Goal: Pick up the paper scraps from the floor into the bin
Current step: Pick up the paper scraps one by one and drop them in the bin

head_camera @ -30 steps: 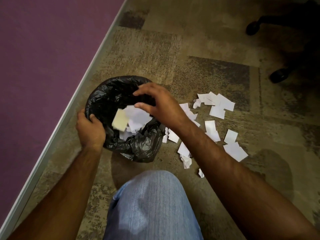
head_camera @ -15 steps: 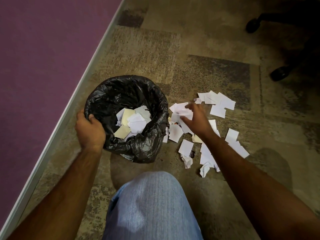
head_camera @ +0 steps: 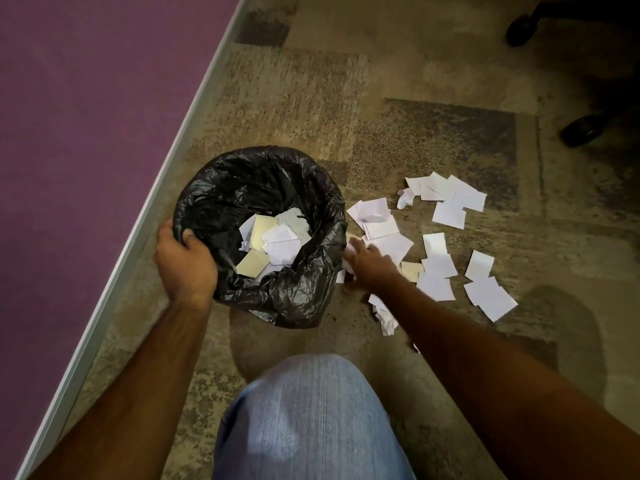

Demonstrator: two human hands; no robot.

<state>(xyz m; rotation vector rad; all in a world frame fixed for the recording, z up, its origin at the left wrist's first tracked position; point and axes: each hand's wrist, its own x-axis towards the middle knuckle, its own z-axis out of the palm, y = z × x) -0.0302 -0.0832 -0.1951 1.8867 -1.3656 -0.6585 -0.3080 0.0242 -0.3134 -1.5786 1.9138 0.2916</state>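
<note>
A small bin lined with a black bag [head_camera: 298, 299] stands on the carpet, with white and cream paper scraps [head_camera: 273, 242] inside it. My left hand [head_camera: 185, 263] grips the bin's near-left rim. Several white paper scraps [head_camera: 446, 265] lie spread on the floor to the bin's right. My right hand [head_camera: 367, 263] is down on the floor close beside the bin, its fingers curled over crumpled white scraps [head_camera: 348, 254]. Its fingertips are partly hidden by the bag's edge.
A purple wall [head_camera: 86, 133] with a pale baseboard [head_camera: 145, 216] runs along the left. Black chair casters [head_camera: 581, 129] stand at the far right. My knee in blue jeans [head_camera: 311, 420] is in the foreground, just below the bin.
My right hand dropped scraps over the bin, swung right to the floor pile, then slid back left against the bin, closing on scraps. The left hand stayed on the rim.
</note>
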